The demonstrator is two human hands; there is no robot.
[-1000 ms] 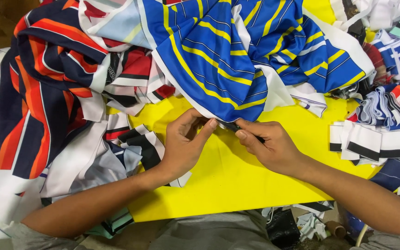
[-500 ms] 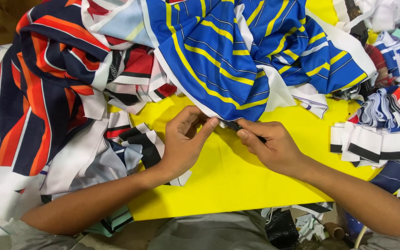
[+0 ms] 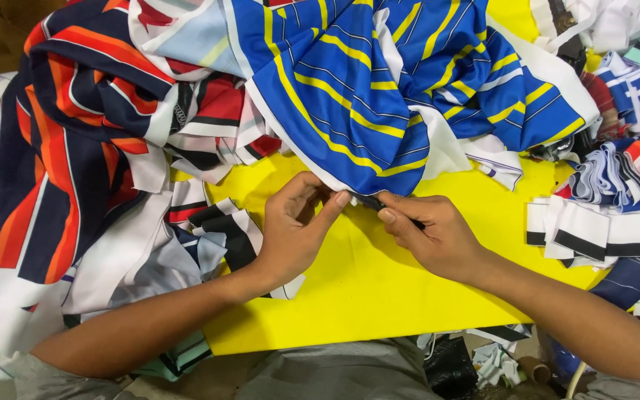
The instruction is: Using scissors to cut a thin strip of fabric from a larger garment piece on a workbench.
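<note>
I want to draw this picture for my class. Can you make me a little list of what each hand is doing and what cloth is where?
Left hand: pinching the lower edge of the blue fabric with yellow stripes
Right hand: holding a small dark tool against that same edge; its kind is too hidden to tell
Surface: bright yellow table top
Left side: navy, orange and white striped fabric
Right side: stack of white strips with black bands
Hands: close together, apart from each other
</note>
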